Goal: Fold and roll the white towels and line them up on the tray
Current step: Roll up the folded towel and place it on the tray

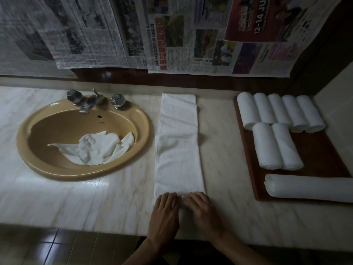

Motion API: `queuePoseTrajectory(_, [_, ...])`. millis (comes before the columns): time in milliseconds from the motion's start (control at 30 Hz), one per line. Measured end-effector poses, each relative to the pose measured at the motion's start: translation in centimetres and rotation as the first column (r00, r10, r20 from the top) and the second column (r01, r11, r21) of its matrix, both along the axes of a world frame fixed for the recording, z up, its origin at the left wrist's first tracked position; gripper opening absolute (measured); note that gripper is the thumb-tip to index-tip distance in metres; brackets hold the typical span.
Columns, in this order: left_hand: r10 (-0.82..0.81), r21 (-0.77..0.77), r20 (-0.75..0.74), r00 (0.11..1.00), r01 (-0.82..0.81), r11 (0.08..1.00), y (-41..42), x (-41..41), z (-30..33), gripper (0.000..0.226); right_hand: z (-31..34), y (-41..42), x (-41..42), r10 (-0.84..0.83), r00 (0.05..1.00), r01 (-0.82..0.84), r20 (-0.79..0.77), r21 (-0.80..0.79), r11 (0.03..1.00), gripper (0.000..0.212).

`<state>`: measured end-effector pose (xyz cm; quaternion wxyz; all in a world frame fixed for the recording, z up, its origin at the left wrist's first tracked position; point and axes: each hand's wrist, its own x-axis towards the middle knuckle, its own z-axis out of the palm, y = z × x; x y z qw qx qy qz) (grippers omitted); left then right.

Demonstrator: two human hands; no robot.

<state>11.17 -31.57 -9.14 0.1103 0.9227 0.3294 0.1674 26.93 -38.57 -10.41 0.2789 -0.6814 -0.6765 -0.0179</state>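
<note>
Towel (178, 146) flat on counter (76, 203) | left hand (165, 209), right hand (199, 206) fingers curled gripping near end

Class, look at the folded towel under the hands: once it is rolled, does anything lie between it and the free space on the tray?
Nothing visible does. Bare marble counter separates the folded towel from the tray. The bare wood right of the two front rolls is free, though the long roll lies across the tray's near edge. Both the left hand and right hand are already on the towel.
</note>
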Motion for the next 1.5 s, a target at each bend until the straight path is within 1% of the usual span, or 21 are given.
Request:
queuePoseTrajectory(67, [-0.017, 0.030, 0.055, 0.998, 0.015, 0.999, -0.8, -0.7, -0.6, 0.038, 0.2, -0.2, 0.0, 0.015, 0.998, -0.018, -0.064, -0.039, 0.999, 0.024])
queuePoseTrajectory(133, [-0.061, 0.049, 0.073, 0.995, 0.057, 0.997, -1.6, -1.8, -2.0, 0.036, 0.7, -0.9, -0.3, 0.034, 0.995, -0.041, -0.091, -0.072, 0.997, 0.026])
queuePoseTrajectory(233, [-0.077, 0.091, 0.062, 0.995, 0.071, 0.993, -2.1, -2.4, -3.5, 0.036, 1.3, -1.2, -0.6, 0.037, 0.996, -0.045, -0.084, -0.100, 0.994, 0.033])
queuePoseTrajectory(300, [-0.076, 0.083, 0.030, 0.997, 0.074, 0.994, -1.8, -2.0, -3.5, 0.040, 1.1, -1.2, -0.7, 0.014, 0.998, -0.021, -0.064, -0.100, 0.995, 0.034])
queuePoseTrajectory(400, [-0.117, 0.014, -0.024, 0.993, 0.117, 0.993, -0.6, -1.1, -2.7, 0.048, 0.0, -2.4, -1.4, -0.048, 0.998, 0.051, 0.038, -0.089, 0.995, 0.036])
queuePoseTrajectory(467, [-0.131, -0.037, -0.011, 0.991, 0.130, 0.991, 0.3, -0.5, -2.1, 0.044, -0.7, -3.4, -1.8, -0.081, 0.985, 0.090, 0.149, -0.057, 0.994, 0.038])
queuePoseTrajectory(533, [-0.126, -0.073, -0.009, 0.992, 0.125, 0.989, 0.7, 0.0, -1.4, 0.037, -1.2, -3.8, -1.9, -0.065, 0.971, 0.077, 0.231, -0.046, 0.996, 0.038])
queuePoseTrajectory(600, [-0.105, -0.081, -0.022, 0.994, 0.102, 0.991, 0.8, 0.5, -0.9, 0.030, -1.3, -3.6, -1.5, -0.048, 0.963, 0.070, 0.264, -0.074, 0.995, 0.041])
queuePoseTrajectory(667, [-0.066, -0.076, -0.014, 0.998, 0.065, 0.995, 0.6, 0.7, -0.5, 0.029, -1.7, -3.0, -1.1, -0.037, 0.961, 0.058, 0.276, -0.068, 0.996, 0.041])
queuePoseTrajectory(733, [-0.025, -0.019, 0.002, 1.000, 0.025, 0.999, 0.0, 0.7, -0.7, 0.037, -1.7, -2.0, -0.7, -0.065, 0.966, 0.078, 0.249, -0.045, 0.996, 0.037])
queuePoseTrajectory(833, [-0.014, 0.058, 0.028, 1.000, 0.012, 0.998, -0.9, -0.1, -1.4, 0.041, -0.7, -0.8, -0.2, -0.066, 0.991, 0.068, 0.115, -0.014, 0.998, 0.038])
queuePoseTrajectory(900, [-0.053, 0.096, 0.054, 0.997, 0.047, 0.994, -1.3, -1.2, -2.8, 0.037, 0.2, -0.6, -0.1, -0.012, 1.000, 0.013, 0.024, -0.046, 0.999, 0.030])
queuePoseTrajectory(967, [-0.079, 0.091, 0.061, 0.995, 0.073, 0.993, -1.6, -2.1, -3.7, 0.044, 0.9, -0.8, -0.1, 0.013, 0.999, -0.018, -0.048, -0.101, 0.995, 0.028])
queuePoseTrajectory(1000, [-0.081, 0.088, 0.071, 0.994, 0.074, 0.993, -1.8, -2.3, -4.0, 0.046, 1.0, -0.9, -0.1, 0.018, 0.998, -0.025, -0.060, -0.118, 0.993, 0.027])
queuePoseTrajectory(1033, [-0.075, 0.099, 0.093, 0.993, 0.066, 0.993, -1.9, -2.3, -4.2, 0.042, 1.1, -0.8, 0.0, 0.024, 0.998, -0.032, -0.060, -0.132, 0.991, 0.028])
queuePoseTrajectory(1067, [-0.062, 0.112, 0.107, 0.992, 0.050, 0.993, -1.9, -2.1, -4.1, 0.035, 1.3, -0.8, 0.0, 0.028, 0.998, -0.035, -0.047, -0.139, 0.990, 0.030])
queuePoseTrajectory(1133, [-0.040, 0.071, 0.092, 0.995, 0.034, 0.997, -1.5, -1.7, -3.8, 0.043, 1.0, -0.9, 0.2, 0.012, 0.999, -0.007, 0.038, -0.127, 0.992, 0.039])
queuePoseTrajectory(1200, [-0.066, 0.037, 0.050, 0.997, 0.065, 0.997, -0.7, -1.5, -3.6, 0.049, 0.6, -1.7, -0.4, -0.052, 0.986, 0.069, 0.156, -0.103, 0.992, 0.045])
queuePoseTrajectory(1300, [-0.092, -0.015, 0.010, 0.996, 0.092, 0.996, 0.0, -0.9, -2.8, 0.049, -0.4, -3.3, -2.1, -0.072, 0.962, 0.095, 0.264, -0.075, 0.993, 0.046])
queuePoseTrajectory(1433, [-0.073, -0.050, 0.046, 0.996, 0.075, 0.996, 1.0, 0.7, -0.4, 0.029, -0.5, -3.8, -3.3, -0.063, 0.944, 0.127, 0.323, -0.180, 0.975, 0.049])
queuePoseTrajectory(1500, [-0.071, -0.076, 0.019, 0.997, 0.072, 0.994, 1.8, 1.2, 0.4, 0.023, -0.7, -3.0, -3.1, -0.085, 0.940, 0.152, 0.330, -0.185, 0.971, 0.051])
